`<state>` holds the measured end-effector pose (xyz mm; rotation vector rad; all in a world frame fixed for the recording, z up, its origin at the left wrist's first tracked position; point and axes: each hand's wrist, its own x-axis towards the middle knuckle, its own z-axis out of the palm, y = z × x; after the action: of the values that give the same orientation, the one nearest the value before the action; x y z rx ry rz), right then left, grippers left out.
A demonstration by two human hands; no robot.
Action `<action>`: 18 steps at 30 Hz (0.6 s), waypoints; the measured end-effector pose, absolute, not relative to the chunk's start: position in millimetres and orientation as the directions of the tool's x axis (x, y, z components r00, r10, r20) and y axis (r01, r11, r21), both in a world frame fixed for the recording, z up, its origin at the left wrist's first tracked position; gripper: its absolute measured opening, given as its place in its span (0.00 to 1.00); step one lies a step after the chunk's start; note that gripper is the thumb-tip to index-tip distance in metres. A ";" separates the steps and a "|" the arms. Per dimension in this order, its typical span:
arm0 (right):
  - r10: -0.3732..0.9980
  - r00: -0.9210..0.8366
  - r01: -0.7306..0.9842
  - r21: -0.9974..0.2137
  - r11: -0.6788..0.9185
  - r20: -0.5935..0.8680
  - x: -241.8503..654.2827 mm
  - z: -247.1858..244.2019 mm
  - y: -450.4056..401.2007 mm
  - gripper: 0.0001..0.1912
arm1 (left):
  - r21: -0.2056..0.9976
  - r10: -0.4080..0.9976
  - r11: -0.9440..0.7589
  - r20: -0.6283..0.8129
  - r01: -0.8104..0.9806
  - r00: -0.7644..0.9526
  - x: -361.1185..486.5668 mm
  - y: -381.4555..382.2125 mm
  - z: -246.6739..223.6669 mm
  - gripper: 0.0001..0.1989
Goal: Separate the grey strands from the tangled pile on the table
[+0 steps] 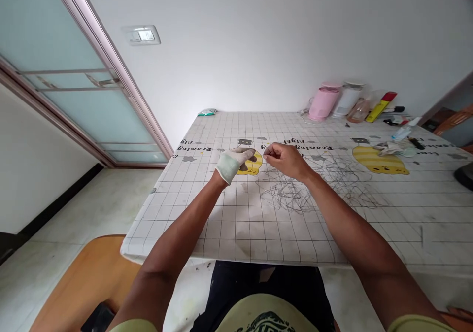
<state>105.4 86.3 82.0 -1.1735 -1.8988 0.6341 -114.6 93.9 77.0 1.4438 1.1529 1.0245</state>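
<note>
Head view: two hands above a table (221, 233) covered by a white checked cloth with yellow cartoon prints and dark lettering. Left hand (238, 160) wears a pale glove; its fingers point right, toward the other hand, over a yellow print. Fingers lie near one another; whether the tips meet or pinch anything cannot be told. Right hand (286, 158) is bare, fingers curled and thumb close to the fingertips; contact between them, or a wire between them, is too fine to make out. The hands are near each other, with a narrow gap between.

Wires (291, 196), thin and grey, lie in a loose tangle on the cloth, near side of the right hand and spreading right, partly behind the right forearm.

Far right, by the wall: a pink container (324, 104), a white container (346, 101) just beside it, a pinkish clear bottle (357, 112), and a yellow can (377, 111) with a red top, tilted. Nearer, on the right: a small white bottle (403, 131) and a crumpled glove (393, 148). Far left table corner: a small packet (207, 112). Near left, below table height: an orange-brown seat (83, 268) bearing a dark object (98, 318), not identifiable.
</note>
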 end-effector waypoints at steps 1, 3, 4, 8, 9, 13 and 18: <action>0.903 -0.261 0.464 -0.777 0.426 0.340 102.4 79.4 86.5 0.08 | 0.990 0.977 -0.061 0.033 0.126 0.209 -115.0 95.5 72.7 0.16; 0.915 -0.282 0.347 -0.859 0.377 0.287 98.2 74.6 87.4 0.10 | 0.996 0.976 -0.051 0.034 0.072 0.217 -115.5 98.4 64.4 0.14; 0.915 -0.296 0.268 -0.896 0.354 0.274 96.9 72.4 87.9 0.12 | 0.998 0.979 -0.047 0.038 0.038 0.201 -115.7 99.6 60.7 0.13; 0.906 -0.290 -0.005 -0.947 0.322 0.309 97.6 64.7 87.4 0.20 | 0.996 0.995 -0.041 0.048 -0.083 0.083 -119.7 102.8 48.0 0.13; 0.908 -0.279 -0.039 -0.948 0.315 0.313 98.6 62.5 86.8 0.21 | 0.994 0.998 -0.037 0.043 -0.098 0.056 -121.5 103.1 45.4 0.13; 0.906 -0.294 -0.079 -0.953 0.293 0.303 100.2 52.5 84.3 0.21 | 0.992 0.999 -0.041 0.043 -0.119 0.015 -127.5 101.5 39.7 0.14; 0.893 -0.340 -0.037 -0.953 0.300 0.294 90.6 42.2 80.8 0.19 | 0.995 0.998 -0.049 0.052 -0.088 0.040 -127.7 98.2 39.6 0.14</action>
<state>90.6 80.8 42.2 -0.8018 -1.6002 1.2061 -127.7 98.2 39.6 1.2011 1.0895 1.2544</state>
